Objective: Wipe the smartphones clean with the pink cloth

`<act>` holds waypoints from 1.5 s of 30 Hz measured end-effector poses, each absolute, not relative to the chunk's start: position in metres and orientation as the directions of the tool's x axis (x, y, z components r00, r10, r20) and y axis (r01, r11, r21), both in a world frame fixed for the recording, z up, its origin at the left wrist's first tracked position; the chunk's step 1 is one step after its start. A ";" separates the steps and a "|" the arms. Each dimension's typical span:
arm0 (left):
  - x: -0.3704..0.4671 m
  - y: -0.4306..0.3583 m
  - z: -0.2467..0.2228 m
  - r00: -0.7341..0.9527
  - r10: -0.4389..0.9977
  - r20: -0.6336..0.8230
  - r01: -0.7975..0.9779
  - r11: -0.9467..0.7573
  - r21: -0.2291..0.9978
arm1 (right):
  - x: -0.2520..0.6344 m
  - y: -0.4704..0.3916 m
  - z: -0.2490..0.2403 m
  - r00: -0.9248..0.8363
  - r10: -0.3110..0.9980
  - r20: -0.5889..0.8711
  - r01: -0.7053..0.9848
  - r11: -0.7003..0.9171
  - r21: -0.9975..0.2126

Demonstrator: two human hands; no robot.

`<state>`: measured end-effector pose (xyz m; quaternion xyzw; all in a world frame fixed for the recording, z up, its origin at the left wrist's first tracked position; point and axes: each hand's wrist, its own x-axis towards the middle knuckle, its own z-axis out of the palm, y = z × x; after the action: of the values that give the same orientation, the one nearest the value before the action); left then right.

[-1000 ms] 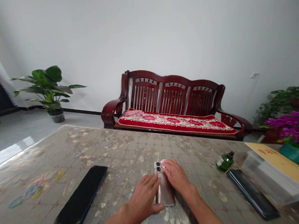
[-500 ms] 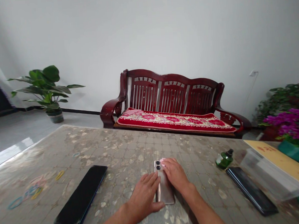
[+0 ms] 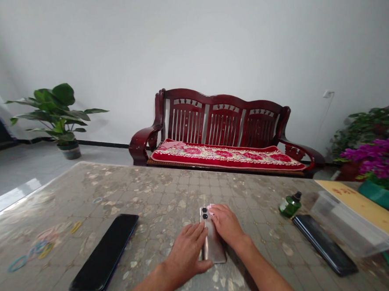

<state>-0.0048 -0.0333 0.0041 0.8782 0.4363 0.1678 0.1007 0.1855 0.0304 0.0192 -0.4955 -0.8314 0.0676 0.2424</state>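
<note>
Since the earlier frames, the view has shifted slightly, so the bench things sit a little further left and higher; both hands and the phone keep nearly the same arrangement. The bench (image 3: pixel 152 209) wears a grey-brown patterned cover. On it lie coloured loops (image 3: pixel 42 248) and a black slab (image 3: pixel 104 252) to the left, with a green bottle (image 3: pixel 289 205), a dark glossy case (image 3: pixel 324 243) and a clear plastic box (image 3: pixel 347 228) to the right. Beyond stand a dark-red wooden settee (image 3: pixel 226 121) with a red floral seat cover (image 3: pixel 228 155) and a potted plant (image 3: pixel 57 112), before a pale wall (image 3: pixel 208 39). The silver smartphone (image 3: pixel 215 247) lies between both hands, camera side up. The left grip (image 3: pixel 187 247) steadies it, fingers along its left edge, thumb at its near end; the right grip (image 3: pixel 228 226), fingers close together, presses a pink cloth (image 3: pixel 209 207) beside the lenses.
</note>
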 end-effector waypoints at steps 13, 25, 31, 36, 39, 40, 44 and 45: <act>-0.004 -0.031 0.001 0.566 0.793 0.227 0.726 -0.610 0.319 | 0.183 0.016 0.013 -0.463 0.787 0.407 0.729 0.599 -0.331; -0.005 -0.030 -0.001 0.575 0.784 0.235 0.721 -0.621 0.307 | 0.189 -0.001 0.011 -0.468 0.779 0.417 0.714 0.612 -0.342; -0.004 -0.030 0.001 0.576 0.781 0.241 0.722 -0.625 0.298 | 0.184 0.010 0.017 -0.434 0.815 0.384 0.751 0.563 -0.345; -0.004 -0.029 0.000 0.567 0.784 0.253 0.726 -0.620 0.297 | 0.181 0.010 0.018 -0.431 0.823 0.370 0.767 0.550 -0.330; -0.005 -0.029 0.000 0.563 0.785 0.258 0.726 -0.619 0.301 | 0.185 -0.005 0.017 -0.466 0.792 0.394 0.735 0.594 -0.327; -0.005 -0.030 0.000 0.563 0.785 0.257 0.725 -0.619 0.303 | 0.186 -0.010 0.017 -0.479 0.782 0.400 0.723 0.609 -0.325; -0.005 -0.030 0.001 0.570 0.783 0.250 0.720 -0.622 0.306 | 0.187 -0.012 0.019 -0.490 0.779 0.393 0.721 0.615 -0.320; -0.005 -0.030 0.001 0.571 0.782 0.250 0.720 -0.624 0.303 | 0.186 -0.008 0.020 -0.481 0.788 0.384 0.732 0.602 -0.319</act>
<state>-0.0049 -0.0297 0.0009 0.8824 0.4256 0.1823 0.0840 0.1859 -0.0081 0.0200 -0.4426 -0.8587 0.0556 0.2524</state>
